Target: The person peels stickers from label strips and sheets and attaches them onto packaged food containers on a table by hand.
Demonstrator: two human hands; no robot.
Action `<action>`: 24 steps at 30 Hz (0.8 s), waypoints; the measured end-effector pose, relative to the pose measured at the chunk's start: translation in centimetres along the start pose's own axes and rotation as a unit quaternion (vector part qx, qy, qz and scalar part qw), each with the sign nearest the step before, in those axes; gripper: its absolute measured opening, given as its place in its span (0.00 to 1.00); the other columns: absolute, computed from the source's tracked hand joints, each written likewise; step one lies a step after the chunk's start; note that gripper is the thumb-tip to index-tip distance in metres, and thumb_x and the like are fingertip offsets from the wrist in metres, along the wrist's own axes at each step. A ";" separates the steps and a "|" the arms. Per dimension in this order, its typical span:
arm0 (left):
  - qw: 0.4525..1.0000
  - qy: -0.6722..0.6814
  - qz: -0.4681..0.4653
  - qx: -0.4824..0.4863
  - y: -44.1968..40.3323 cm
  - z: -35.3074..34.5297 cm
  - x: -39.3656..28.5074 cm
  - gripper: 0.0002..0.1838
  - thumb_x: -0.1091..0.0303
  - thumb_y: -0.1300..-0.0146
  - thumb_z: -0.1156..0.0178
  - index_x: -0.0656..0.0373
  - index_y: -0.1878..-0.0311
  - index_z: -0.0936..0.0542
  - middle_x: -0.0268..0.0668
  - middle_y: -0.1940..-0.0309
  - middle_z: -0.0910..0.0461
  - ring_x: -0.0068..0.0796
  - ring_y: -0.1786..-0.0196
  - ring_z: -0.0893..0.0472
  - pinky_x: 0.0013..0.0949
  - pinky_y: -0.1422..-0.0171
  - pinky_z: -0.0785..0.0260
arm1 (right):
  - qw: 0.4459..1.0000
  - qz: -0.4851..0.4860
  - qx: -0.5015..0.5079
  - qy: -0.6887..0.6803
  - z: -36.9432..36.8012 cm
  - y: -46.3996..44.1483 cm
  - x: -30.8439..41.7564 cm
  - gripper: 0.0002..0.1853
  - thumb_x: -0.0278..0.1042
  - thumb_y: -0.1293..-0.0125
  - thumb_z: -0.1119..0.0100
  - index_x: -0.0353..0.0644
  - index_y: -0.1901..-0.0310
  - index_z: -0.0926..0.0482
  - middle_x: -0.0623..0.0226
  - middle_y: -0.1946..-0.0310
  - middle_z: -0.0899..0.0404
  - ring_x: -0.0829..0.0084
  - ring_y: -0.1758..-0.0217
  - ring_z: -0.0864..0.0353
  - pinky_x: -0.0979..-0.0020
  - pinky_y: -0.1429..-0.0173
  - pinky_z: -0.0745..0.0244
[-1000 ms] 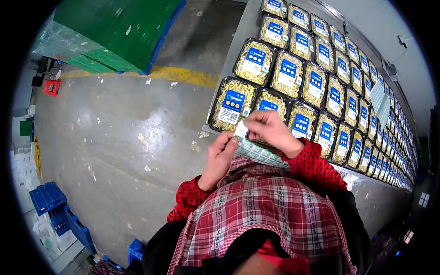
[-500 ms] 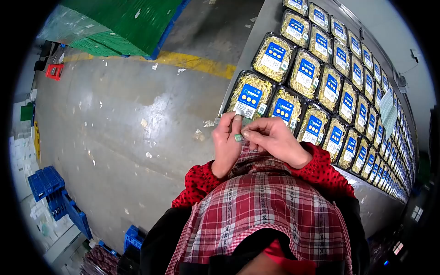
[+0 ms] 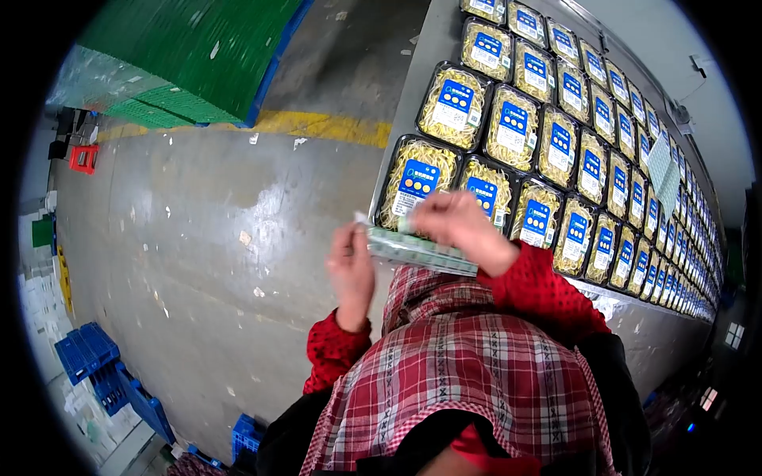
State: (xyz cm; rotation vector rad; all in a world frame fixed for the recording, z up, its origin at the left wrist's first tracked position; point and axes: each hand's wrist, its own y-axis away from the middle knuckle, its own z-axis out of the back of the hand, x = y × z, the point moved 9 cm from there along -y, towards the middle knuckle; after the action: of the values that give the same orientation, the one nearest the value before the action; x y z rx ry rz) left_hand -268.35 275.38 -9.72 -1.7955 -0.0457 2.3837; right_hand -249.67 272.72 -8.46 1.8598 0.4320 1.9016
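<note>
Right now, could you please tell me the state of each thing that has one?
Left hand: pinching one end of the sticker strip; blurred
Right hand: fingers bent, blurred; grip unclear
Sticker strip: extended, green and white
Bean sprout trays: filled, labelled, set in rows
Patterned sheet: lying across some trays
Checked apron: worn
Red stool: on the floor

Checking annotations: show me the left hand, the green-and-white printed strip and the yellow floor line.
Left hand [image 3: 352, 268], head view: its middle.
Green-and-white printed strip [image 3: 414, 250], head view: middle.
Yellow floor line [image 3: 327, 126], head view: bare middle stretch.
</note>
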 end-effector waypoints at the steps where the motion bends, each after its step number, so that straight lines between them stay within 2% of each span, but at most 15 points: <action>1: 0.997 0.032 0.073 0.001 -0.1 1.3 1.7 0.08 0.70 0.31 0.44 0.66 0.57 0.20 0.30 0.72 0.22 0.16 0.69 0.28 0.23 0.65 0.35 | 0.994 -0.020 -0.086 -0.061 2.5 -2.5 -2.2 0.10 0.35 0.39 0.33 0.35 0.65 0.16 0.75 0.83 0.27 0.85 0.84 0.37 0.80 0.80 0.46; 2: 0.987 0.064 0.145 0.002 0.2 1.9 3.2 0.07 0.71 0.31 0.43 0.66 0.58 0.20 0.28 0.70 0.22 0.17 0.71 0.28 0.22 0.66 0.35 | 0.983 0.013 -0.146 -0.114 4.3 -4.4 -2.8 0.11 0.34 0.39 0.34 0.33 0.64 0.16 0.75 0.84 0.28 0.86 0.84 0.38 0.79 0.81 0.47; 3: 0.981 0.107 0.162 0.015 0.5 1.5 2.6 0.09 0.70 0.30 0.44 0.67 0.59 0.20 0.26 0.69 0.24 0.14 0.68 0.30 0.20 0.63 0.37 | 0.983 0.038 -0.160 -0.083 5.0 -6.0 -3.4 0.11 0.33 0.39 0.34 0.30 0.64 0.16 0.74 0.83 0.27 0.85 0.83 0.37 0.78 0.80 0.45; 5: 0.975 0.132 0.172 0.041 1.4 0.4 1.5 0.09 0.70 0.30 0.44 0.67 0.58 0.20 0.26 0.68 0.23 0.14 0.66 0.30 0.20 0.61 0.37 | 0.982 0.060 -0.171 -0.052 5.2 -7.7 -4.0 0.12 0.32 0.40 0.34 0.28 0.64 0.16 0.73 0.82 0.25 0.85 0.82 0.35 0.78 0.79 0.42; 7: 0.964 0.172 0.189 0.075 2.3 -0.6 1.3 0.09 0.71 0.30 0.44 0.67 0.57 0.20 0.27 0.66 0.22 0.14 0.62 0.29 0.21 0.57 0.36 | 0.969 0.092 -0.231 -0.008 5.6 -8.1 -3.6 0.13 0.31 0.44 0.35 0.25 0.65 0.17 0.63 0.78 0.19 0.78 0.77 0.25 0.72 0.70 0.30; 15: 0.959 0.199 0.195 0.044 2.7 0.3 1.3 0.09 0.70 0.30 0.45 0.65 0.57 0.19 0.28 0.66 0.19 0.14 0.63 0.28 0.22 0.56 0.36 | 0.964 0.104 -0.245 0.003 5.4 -9.2 -4.5 0.12 0.31 0.45 0.36 0.28 0.66 0.16 0.60 0.80 0.19 0.75 0.78 0.22 0.71 0.71 0.29; 17: 0.959 0.203 0.193 0.046 2.7 0.3 0.9 0.09 0.70 0.30 0.45 0.65 0.57 0.19 0.28 0.66 0.20 0.14 0.63 0.28 0.22 0.56 0.37 | 0.966 0.068 -0.241 0.065 5.0 -9.0 -4.1 0.12 0.33 0.46 0.36 0.31 0.66 0.15 0.54 0.78 0.18 0.65 0.76 0.18 0.66 0.69 0.25; 18: 0.961 0.198 0.189 0.038 2.7 0.4 0.8 0.09 0.70 0.30 0.45 0.65 0.58 0.19 0.28 0.66 0.20 0.14 0.64 0.28 0.22 0.56 0.37 | 0.966 0.069 -0.242 0.065 5.0 -9.2 -4.2 0.12 0.33 0.46 0.36 0.31 0.66 0.15 0.54 0.78 0.18 0.65 0.76 0.18 0.66 0.69 0.25; 20: 0.964 0.193 0.182 0.032 2.9 0.5 0.7 0.09 0.70 0.30 0.44 0.65 0.58 0.19 0.28 0.67 0.20 0.14 0.64 0.28 0.22 0.57 0.37 | 0.895 0.158 -0.282 0.307 4.4 -9.0 -2.1 0.12 0.35 0.48 0.36 0.33 0.70 0.15 0.47 0.75 0.18 0.54 0.72 0.17 0.58 0.66 0.23; 21: 0.964 0.195 0.181 0.020 2.8 0.8 0.5 0.09 0.70 0.31 0.44 0.65 0.58 0.19 0.27 0.68 0.21 0.13 0.64 0.28 0.21 0.57 0.37 | 0.874 0.140 -0.281 0.371 4.3 -9.5 -2.2 0.13 0.39 0.49 0.36 0.35 0.74 0.17 0.45 0.73 0.20 0.48 0.67 0.18 0.53 0.62 0.23; 22: 0.964 0.198 0.178 0.009 2.6 1.1 0.4 0.09 0.69 0.31 0.44 0.65 0.58 0.19 0.26 0.69 0.21 0.13 0.65 0.29 0.21 0.57 0.38 | 0.875 0.140 -0.283 0.367 4.7 -9.3 -1.8 0.13 0.39 0.49 0.36 0.35 0.74 0.17 0.45 0.73 0.20 0.48 0.67 0.18 0.53 0.62 0.23; 24: 0.963 0.194 0.185 0.010 2.2 1.9 0.3 0.09 0.70 0.31 0.44 0.66 0.57 0.19 0.27 0.67 0.21 0.14 0.64 0.28 0.21 0.57 0.37 | 0.835 0.128 -0.268 0.463 5.3 -8.4 -0.6 0.13 0.41 0.49 0.35 0.37 0.75 0.19 0.47 0.75 0.19 0.49 0.68 0.17 0.54 0.62 0.23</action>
State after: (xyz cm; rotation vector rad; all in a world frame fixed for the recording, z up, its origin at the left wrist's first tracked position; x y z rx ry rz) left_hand -270.50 273.41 -9.75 -2.4036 0.3916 2.1777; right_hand -243.55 279.14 -13.10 0.5691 -0.1045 2.6652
